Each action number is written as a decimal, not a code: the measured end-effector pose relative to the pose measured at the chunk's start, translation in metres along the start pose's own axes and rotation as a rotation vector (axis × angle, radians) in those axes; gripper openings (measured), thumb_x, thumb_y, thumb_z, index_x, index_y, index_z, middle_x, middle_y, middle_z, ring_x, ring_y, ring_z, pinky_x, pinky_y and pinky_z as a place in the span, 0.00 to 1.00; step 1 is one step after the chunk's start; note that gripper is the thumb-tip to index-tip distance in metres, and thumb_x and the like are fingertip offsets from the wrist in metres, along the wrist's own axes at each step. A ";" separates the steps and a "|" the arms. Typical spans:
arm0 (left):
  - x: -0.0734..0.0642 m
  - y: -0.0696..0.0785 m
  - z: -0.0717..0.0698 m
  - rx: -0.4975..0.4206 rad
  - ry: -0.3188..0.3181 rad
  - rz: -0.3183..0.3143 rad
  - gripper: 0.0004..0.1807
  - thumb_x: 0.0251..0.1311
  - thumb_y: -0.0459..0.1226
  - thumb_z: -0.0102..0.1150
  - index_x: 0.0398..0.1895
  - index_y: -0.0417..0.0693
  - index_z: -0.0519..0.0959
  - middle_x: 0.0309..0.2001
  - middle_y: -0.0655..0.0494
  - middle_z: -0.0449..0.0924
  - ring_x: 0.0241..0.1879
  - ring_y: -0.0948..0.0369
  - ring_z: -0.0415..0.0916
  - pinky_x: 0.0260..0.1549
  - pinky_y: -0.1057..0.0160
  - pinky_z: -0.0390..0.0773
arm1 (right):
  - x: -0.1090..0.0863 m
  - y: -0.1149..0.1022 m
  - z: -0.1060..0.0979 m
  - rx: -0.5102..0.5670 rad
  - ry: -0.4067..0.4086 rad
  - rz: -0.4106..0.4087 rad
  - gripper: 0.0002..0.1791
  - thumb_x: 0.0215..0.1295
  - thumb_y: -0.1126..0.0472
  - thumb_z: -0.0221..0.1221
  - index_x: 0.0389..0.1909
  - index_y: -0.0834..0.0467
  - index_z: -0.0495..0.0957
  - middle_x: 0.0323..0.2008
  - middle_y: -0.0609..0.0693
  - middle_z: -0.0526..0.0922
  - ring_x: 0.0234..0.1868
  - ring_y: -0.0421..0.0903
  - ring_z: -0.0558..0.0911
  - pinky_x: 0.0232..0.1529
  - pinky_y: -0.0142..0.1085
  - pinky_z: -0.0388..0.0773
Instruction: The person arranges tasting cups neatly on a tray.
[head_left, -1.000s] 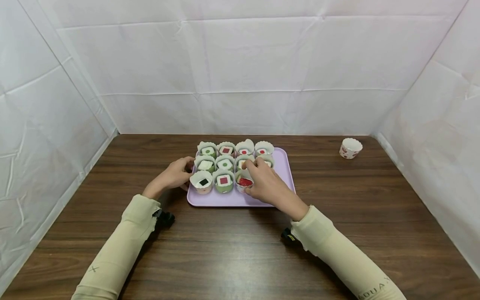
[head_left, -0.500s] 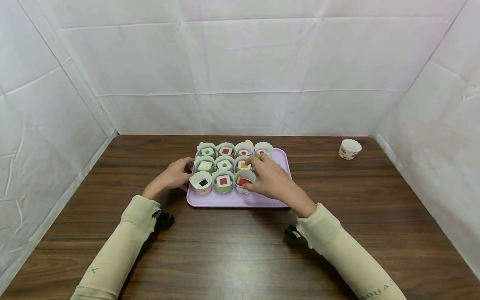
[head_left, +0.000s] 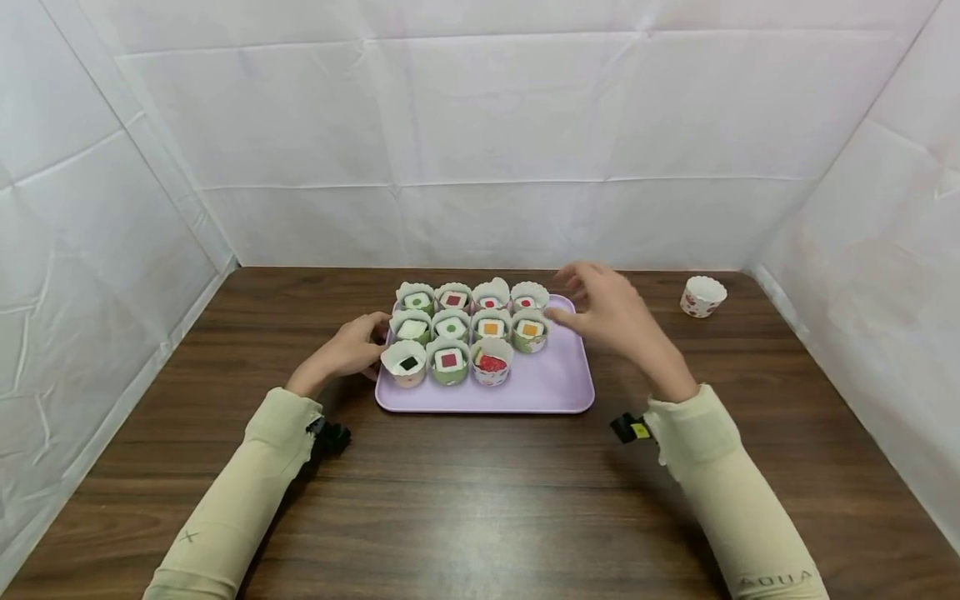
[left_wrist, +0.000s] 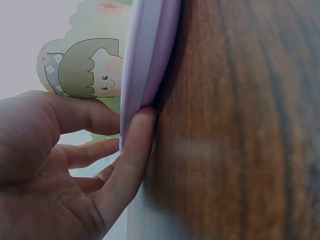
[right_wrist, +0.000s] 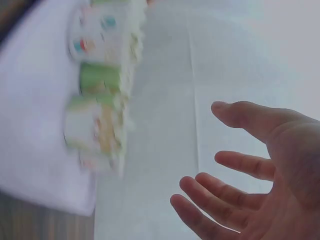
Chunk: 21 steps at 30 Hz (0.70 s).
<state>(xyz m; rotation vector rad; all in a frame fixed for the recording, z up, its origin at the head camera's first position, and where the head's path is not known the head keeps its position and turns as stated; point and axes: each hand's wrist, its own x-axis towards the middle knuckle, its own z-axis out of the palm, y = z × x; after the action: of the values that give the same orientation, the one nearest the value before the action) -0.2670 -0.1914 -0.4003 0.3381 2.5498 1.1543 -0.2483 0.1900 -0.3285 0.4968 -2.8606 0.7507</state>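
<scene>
A lilac tray [head_left: 558,379] holds several paper baking cups in rows. Most contain a white piece with a coloured square or round centre; the front cup [head_left: 491,365] contains something red. My left hand [head_left: 348,348] is at the tray's left edge. In the left wrist view its fingers grip the tray rim [left_wrist: 147,55] from both sides, close to a cup [left_wrist: 95,70] printed with a cartoon face. My right hand [head_left: 615,312] hovers above the tray's right edge, fingers spread and holding nothing. Its thumb is near a cup [head_left: 530,332] with an orange-centred piece.
A single white paper cup [head_left: 702,297] with red print stands at the back right of the brown wooden table [head_left: 465,500]. White sheeting [head_left: 495,150] walls in the table at the back and both sides.
My right hand has left the front cup with the red content and moved right and back, away from the cups. The left hand stays at the tray edge.
</scene>
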 end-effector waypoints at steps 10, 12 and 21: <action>0.002 -0.001 0.002 -0.016 -0.008 -0.012 0.32 0.72 0.30 0.50 0.77 0.31 0.58 0.62 0.28 0.68 0.38 0.51 0.80 0.33 0.56 0.91 | -0.008 0.067 -0.042 -0.016 0.110 0.101 0.28 0.71 0.50 0.64 0.63 0.63 0.74 0.56 0.67 0.80 0.57 0.65 0.83 0.55 0.61 0.79; 0.002 -0.001 0.002 -0.010 -0.009 -0.009 0.32 0.73 0.31 0.50 0.77 0.31 0.58 0.62 0.28 0.68 0.39 0.51 0.80 0.33 0.56 0.91 | -0.011 0.081 -0.048 -0.018 0.123 0.137 0.29 0.72 0.49 0.63 0.64 0.64 0.73 0.58 0.69 0.79 0.58 0.67 0.81 0.55 0.63 0.79; 0.001 -0.002 0.001 -0.003 -0.004 -0.012 0.31 0.72 0.30 0.50 0.76 0.31 0.58 0.62 0.28 0.67 0.39 0.51 0.79 0.32 0.57 0.91 | -0.024 0.149 -0.061 -0.039 0.107 0.287 0.34 0.77 0.46 0.55 0.72 0.66 0.68 0.66 0.76 0.69 0.65 0.74 0.71 0.61 0.69 0.70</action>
<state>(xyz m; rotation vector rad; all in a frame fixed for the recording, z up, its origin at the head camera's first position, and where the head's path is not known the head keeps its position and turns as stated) -0.2681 -0.1917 -0.4022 0.3238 2.5427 1.1515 -0.2748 0.3490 -0.3484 0.0378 -2.8710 0.7354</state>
